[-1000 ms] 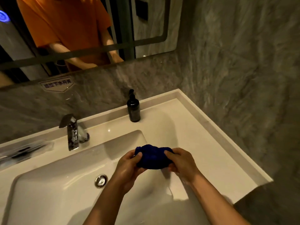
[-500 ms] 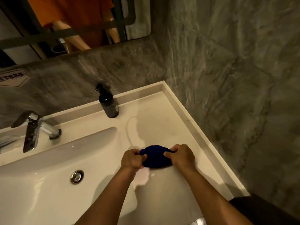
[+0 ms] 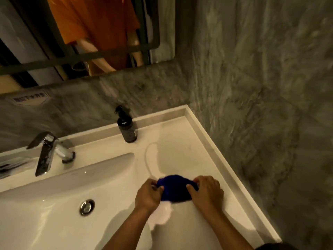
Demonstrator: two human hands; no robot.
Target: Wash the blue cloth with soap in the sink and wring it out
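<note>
Both hands are clamped on the blue cloth (image 3: 173, 188), which is bunched into a tight wad between them. The left hand (image 3: 147, 195) pinches its left end, fingers curled in; the right hand (image 3: 207, 193) grips the right end with the thumb pressed against the front of the wad. The cloth sits at the right edge of the sink (image 3: 54, 204), over the flat white counter (image 3: 180, 150) just beside the bowl, and whether it rests on the surface or is held just above it is hard to tell. A wet patch shines on the counter right under the hands. In the bowl, the round metal drain (image 3: 87, 207) lies well to the left of the cloth. The chrome tap (image 3: 47, 154) stands at the back left, and a dark soap bottle (image 3: 127, 126) with a pump top stands upright against the back ledge, apart from the hands. Above it a mirror (image 3: 81, 38) shows an orange shirt and bare forearms
</note>
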